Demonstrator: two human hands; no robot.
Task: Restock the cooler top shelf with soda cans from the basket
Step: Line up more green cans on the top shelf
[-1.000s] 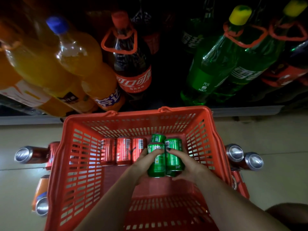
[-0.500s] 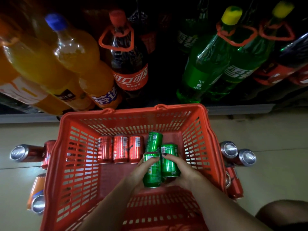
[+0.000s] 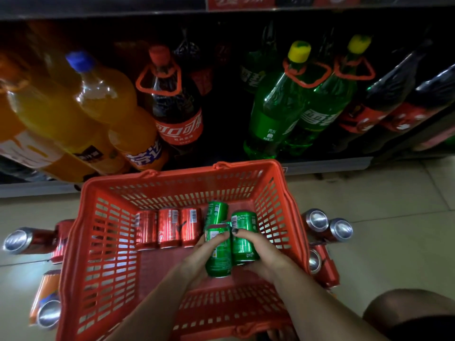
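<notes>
— Holding what, inside the red slatted plastic basket (image 3: pixel 103 242)?
— Left hand (image 3: pixel 197 260) gripping one green aluminium soda can (image 3: pixel 218 252), right hand (image 3: pixel 261 252) gripping a second green can (image 3: pixel 243 238).
— Crowding anywhere?
— Third green can (image 3: pixel 216 214) lying just beyond; three red cans (image 3: pixel 168 228) sitting left; bare basket floor lying nearer.

Retail shop, drinks aisle. Evidence: low display shelf (image 3: pixel 320 166) stocked with large orange soda bottles (image 3: pixel 105 99), cola bottles (image 3: pixel 177 112) and green soda bottles (image 3: pixel 275 114); red plastic shopping basket (image 3: pixel 103 242) on tiled floor (image 3: pixel 394 217); loose soda cans (image 3: pixel 327 227) beside it.
</notes>
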